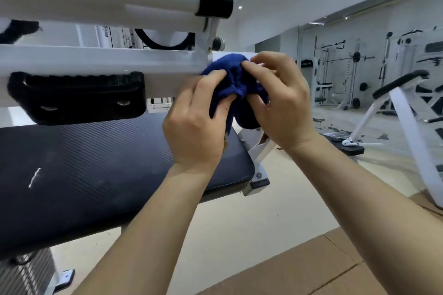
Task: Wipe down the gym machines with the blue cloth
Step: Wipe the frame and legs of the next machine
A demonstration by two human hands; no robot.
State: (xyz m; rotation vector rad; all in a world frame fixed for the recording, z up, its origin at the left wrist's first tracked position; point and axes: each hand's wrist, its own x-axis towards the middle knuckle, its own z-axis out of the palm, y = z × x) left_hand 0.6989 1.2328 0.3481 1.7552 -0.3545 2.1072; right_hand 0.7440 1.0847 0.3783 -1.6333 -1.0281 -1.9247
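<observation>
Head view: left hand (194, 132) and right hand (281, 103) both pinch bunched blue cloth (236, 79) against white machine bar (103, 61), above black seat pad (96, 170).

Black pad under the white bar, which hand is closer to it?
Left. The left hand grips the blue cloth just right of the black pad; the right hand pinches the cloth's far side, farther from the pad.
</observation>
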